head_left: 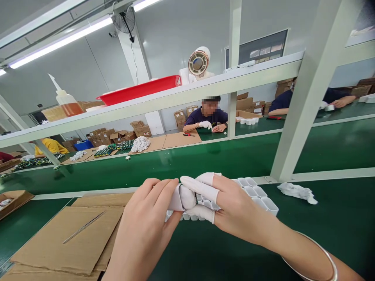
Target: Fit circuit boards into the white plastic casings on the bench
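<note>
The left hand (146, 218) grasps a small white case (175, 201) between thumb and fingers. Just to its right, the right hand (234, 203), in white finger covers (202, 188), has thumb and forefinger closed around a rounded white piece (188, 197) at the case's open end; how firmly they pinch cannot be told. Case and piece are thus between the two hands, in front of rows of white cups (260, 195) partly hidden behind the right hand. Left of the left hand, tweezers (83, 227) lie on flat cardboard (73, 249). Beyond the right hand, to its right, lies a crumpled white cloth (297, 192) on the green table (331, 234).
</note>
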Demonstrator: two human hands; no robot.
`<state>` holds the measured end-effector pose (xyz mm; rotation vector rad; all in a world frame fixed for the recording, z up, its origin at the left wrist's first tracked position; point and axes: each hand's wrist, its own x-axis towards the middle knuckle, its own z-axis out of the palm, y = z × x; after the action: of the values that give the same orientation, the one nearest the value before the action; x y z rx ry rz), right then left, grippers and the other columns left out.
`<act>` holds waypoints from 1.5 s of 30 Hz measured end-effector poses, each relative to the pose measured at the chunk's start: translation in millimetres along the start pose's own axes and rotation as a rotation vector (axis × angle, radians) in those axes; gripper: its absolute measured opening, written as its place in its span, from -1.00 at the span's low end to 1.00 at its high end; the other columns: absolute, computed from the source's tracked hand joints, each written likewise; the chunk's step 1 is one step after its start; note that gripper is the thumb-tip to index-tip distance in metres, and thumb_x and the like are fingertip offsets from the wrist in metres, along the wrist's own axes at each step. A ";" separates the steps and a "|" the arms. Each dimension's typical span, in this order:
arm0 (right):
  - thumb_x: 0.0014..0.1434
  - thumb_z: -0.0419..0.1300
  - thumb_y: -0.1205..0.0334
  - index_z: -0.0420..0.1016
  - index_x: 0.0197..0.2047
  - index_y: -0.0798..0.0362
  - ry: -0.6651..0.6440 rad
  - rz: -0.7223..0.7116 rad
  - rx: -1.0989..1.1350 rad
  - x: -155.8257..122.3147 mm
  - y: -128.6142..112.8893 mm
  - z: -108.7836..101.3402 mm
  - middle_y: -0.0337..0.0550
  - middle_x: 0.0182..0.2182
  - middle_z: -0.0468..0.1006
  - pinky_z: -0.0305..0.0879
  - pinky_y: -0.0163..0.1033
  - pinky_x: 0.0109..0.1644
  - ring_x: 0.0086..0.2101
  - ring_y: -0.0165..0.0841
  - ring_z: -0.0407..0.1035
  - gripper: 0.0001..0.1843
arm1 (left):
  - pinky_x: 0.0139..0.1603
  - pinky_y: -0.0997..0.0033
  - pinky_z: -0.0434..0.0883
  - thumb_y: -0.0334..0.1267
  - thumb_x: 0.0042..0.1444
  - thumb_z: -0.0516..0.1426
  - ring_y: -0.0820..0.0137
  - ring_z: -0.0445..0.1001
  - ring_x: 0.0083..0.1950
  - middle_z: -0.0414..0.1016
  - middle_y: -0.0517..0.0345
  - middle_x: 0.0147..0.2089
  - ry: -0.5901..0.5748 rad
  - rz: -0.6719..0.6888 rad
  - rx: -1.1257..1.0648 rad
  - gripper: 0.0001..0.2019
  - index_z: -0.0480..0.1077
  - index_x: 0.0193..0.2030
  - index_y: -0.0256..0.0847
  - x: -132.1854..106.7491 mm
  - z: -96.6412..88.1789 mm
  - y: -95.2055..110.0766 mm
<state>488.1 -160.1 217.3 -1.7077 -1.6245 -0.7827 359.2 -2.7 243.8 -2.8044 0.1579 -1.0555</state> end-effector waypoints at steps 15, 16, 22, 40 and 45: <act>0.25 0.19 0.07 0.29 0.20 0.04 0.129 -0.097 0.118 5.3 6.7 9.4 0.08 -0.09 0.53 0.41 -0.11 -0.14 -0.16 -0.19 0.45 -0.50 | -0.29 0.32 0.37 -0.24 0.13 0.18 0.26 0.40 -0.18 0.53 0.05 -0.14 0.161 -0.169 -0.024 -0.68 0.36 0.04 -0.20 3.3 4.7 5.2; 0.25 0.19 0.05 0.29 0.21 0.05 0.109 -0.093 0.120 5.6 6.9 9.7 0.08 -0.10 0.53 0.41 -0.11 -0.16 -0.20 -0.19 0.45 -0.48 | -0.29 0.32 0.36 -0.25 0.13 0.17 0.26 0.40 -0.18 0.53 0.04 -0.14 0.171 -0.171 -0.012 -0.67 0.36 0.04 -0.20 3.6 5.3 5.5; 0.25 0.14 -0.06 0.30 0.20 0.10 0.028 -0.110 0.154 5.0 11.8 13.9 0.00 -0.32 0.54 0.40 -0.12 -0.21 -0.34 -0.23 0.42 -0.43 | -0.34 0.33 0.34 -0.25 0.12 0.18 0.26 0.38 -0.22 0.54 0.05 -0.15 0.161 -0.170 0.015 -0.68 0.37 0.03 -0.21 3.9 6.6 5.6; 0.24 0.19 0.15 0.39 0.04 0.01 0.241 -0.008 0.181 5.5 13.8 12.2 -0.09 -0.27 0.57 0.35 -0.20 -0.26 -0.32 -0.28 0.44 -0.69 | -0.14 0.30 0.42 -0.31 0.12 0.17 0.28 0.41 -0.07 0.48 0.05 -0.04 0.193 -0.152 -0.216 -0.65 0.30 0.07 -0.14 14.6 26.4 11.1; 0.22 0.13 0.26 0.29 0.14 0.04 0.236 0.043 0.012 6.3 12.7 10.8 -0.08 -0.24 0.57 0.37 -0.17 -0.25 -0.31 -0.26 0.45 -0.59 | -0.01 0.24 0.43 -0.42 0.12 0.10 0.25 0.38 0.08 0.36 0.01 0.11 0.125 -0.195 -0.245 -0.56 0.20 0.15 -0.09 18.3 40.9 11.3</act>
<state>501.0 -148.0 215.0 -1.5709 -1.4247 -0.9140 399.3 -12.7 223.3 -3.0203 0.0275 -1.3403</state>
